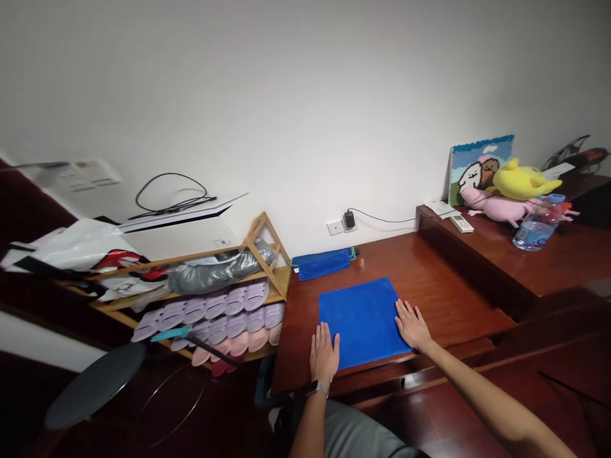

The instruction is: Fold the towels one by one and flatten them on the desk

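Observation:
A blue cloth lies spread out flat on the reddish-brown wooden desk. My left hand rests palm down at the cloth's left edge, fingers stretched forward; a watch is on that wrist. On the opposite side, my right hand lies flat over the right edge, its fingers extended. Neither hand grips anything. Behind the spread cloth, near the wall, sits a folded blue cloth with a green edge.
Left of the desk stands a wooden rack with several purple and pink slippers. A round dark stool is at lower left. The raised right ledge holds plush toys, a water bottle and a remote. A charger is plugged into the wall.

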The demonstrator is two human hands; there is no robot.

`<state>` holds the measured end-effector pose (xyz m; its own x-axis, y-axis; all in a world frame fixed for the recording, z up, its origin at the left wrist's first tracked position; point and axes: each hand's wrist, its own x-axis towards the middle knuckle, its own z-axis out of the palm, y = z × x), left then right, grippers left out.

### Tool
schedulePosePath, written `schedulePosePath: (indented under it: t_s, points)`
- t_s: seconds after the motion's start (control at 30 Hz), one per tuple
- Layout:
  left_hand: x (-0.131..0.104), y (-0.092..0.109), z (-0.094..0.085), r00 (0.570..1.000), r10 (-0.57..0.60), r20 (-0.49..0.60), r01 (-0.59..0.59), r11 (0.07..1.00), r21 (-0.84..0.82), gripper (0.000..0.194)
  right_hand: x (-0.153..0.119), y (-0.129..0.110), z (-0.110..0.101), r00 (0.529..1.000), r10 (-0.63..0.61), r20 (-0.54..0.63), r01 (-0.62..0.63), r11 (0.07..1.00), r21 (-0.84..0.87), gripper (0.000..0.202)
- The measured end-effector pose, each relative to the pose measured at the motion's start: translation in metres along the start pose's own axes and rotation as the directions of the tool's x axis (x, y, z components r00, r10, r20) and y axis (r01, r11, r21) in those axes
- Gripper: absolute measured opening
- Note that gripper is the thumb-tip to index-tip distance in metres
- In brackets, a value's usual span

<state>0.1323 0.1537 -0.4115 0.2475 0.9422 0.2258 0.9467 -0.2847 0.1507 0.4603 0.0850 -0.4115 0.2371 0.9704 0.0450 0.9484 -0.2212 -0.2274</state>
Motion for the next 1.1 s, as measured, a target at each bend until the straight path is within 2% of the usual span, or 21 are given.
schedulePosePath:
  t_s: [0.17,0.27,0.33,0.4,0.47,0.53,0.6,0.63,0.7,0.77,0.83,0.9,0.93,1.0,1.1]
  points:
    - [-0.007,-0.003,-0.012,0.993,0.043,-0.112,-0.039,0.998,0.042,0.059,-0.043,0.004,0.022,0.989,-0.055,-0.139,0.054,0.998,-0.010,0.064]
    - [-0.011,0.015,-0.022,0.980,0.109,-0.168,-0.100,0.993,0.063,0.057,-0.058,0.005,0.037,0.981,-0.061,-0.186,0.060,0.998,-0.007,0.062]
    - [-0.014,0.047,-0.028,0.964,0.209,-0.161,-0.207,0.978,0.029,0.055,-0.060,0.003,0.041,0.977,-0.049,-0.209,0.050,0.999,0.001,0.062]
    - [-0.018,0.093,-0.029,0.929,0.352,-0.117,-0.359,0.932,-0.040,0.055,-0.058,0.002,0.040,0.975,-0.042,-0.218,0.045,0.999,0.005,0.062]
    - [-0.023,0.141,-0.026,0.889,0.454,-0.060,-0.457,0.882,-0.115,0.057,-0.057,0.002,0.038,0.976,-0.055,-0.211,0.057,0.998,0.002,0.062]
    - [-0.028,0.177,-0.019,0.879,0.477,0.006,-0.469,0.867,-0.169,0.060,-0.057,0.004,0.036,0.978,-0.074,-0.197,0.075,0.997,-0.005,0.061]
    - [-0.035,0.191,-0.007,0.895,0.443,0.051,-0.426,0.884,-0.190,0.062,-0.058,0.004,0.036,0.979,-0.086,-0.185,0.086,0.996,-0.007,0.061]
    - [-0.038,0.188,-0.002,0.912,0.407,0.051,-0.392,0.901,-0.187,0.063,-0.058,0.005,0.036,0.980,-0.083,-0.182,0.084,0.996,-0.005,0.061]
    - [-0.046,0.160,0.008,0.955,0.297,0.001,-0.294,0.944,-0.150,0.065,-0.059,0.004,0.036,0.981,-0.070,-0.184,0.072,0.997,0.005,0.062]
    - [-0.055,0.112,0.012,0.983,0.161,-0.090,-0.169,0.982,-0.085,0.066,-0.060,0.003,0.036,0.980,-0.056,-0.188,0.060,0.998,0.016,0.063]
    - [-0.065,0.058,0.010,0.984,0.060,-0.169,-0.065,0.998,-0.023,0.067,-0.060,0.002,0.035,0.982,-0.051,-0.184,0.056,0.998,0.022,0.064]
    - [-0.075,0.011,0.004,0.979,0.056,-0.198,-0.055,0.998,0.010,0.069,-0.061,0.002,0.033,0.983,-0.051,-0.174,0.055,0.998,0.023,0.064]
    - [-0.080,-0.006,0.001,0.978,0.076,-0.193,-0.075,0.997,0.015,0.070,-0.062,0.002,0.032,0.984,-0.051,-0.172,0.056,0.998,0.023,0.065]
    - [-0.087,-0.026,-0.002,0.977,0.125,-0.170,-0.125,0.992,0.009,0.072,-0.063,0.002,0.032,0.983,-0.052,-0.176,0.057,0.998,0.022,0.065]
    - [-0.092,-0.030,-0.001,0.978,0.128,-0.163,-0.131,0.991,-0.012,0.073,-0.064,0.003,0.033,0.981,-0.060,-0.184,0.065,0.998,0.022,0.066]
